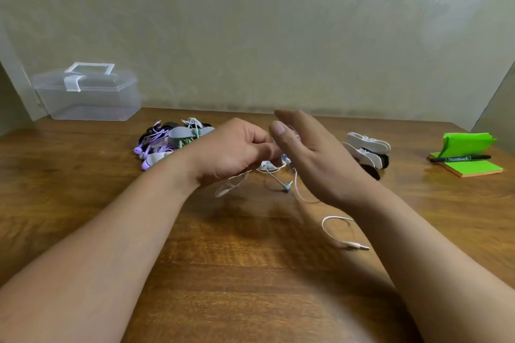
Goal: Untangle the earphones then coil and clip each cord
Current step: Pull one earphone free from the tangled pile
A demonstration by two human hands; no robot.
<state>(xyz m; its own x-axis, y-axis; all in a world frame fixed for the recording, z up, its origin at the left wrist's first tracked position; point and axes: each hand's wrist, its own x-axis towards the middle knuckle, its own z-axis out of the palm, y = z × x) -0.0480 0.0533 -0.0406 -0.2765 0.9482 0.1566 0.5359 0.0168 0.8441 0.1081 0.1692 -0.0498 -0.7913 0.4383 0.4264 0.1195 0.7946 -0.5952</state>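
Between two hands (237, 147) (312, 159), two tangled cords (274, 175) (334, 218)

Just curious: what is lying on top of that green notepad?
A black marker lies across the green notepad, its upper sheets curled up behind. The surface beneath them is hidden.

No text, brand, number or sign legible. The black marker (459, 159), lying on the green notepad (473, 169), carries light print along its barrel; too small and blurred to read.
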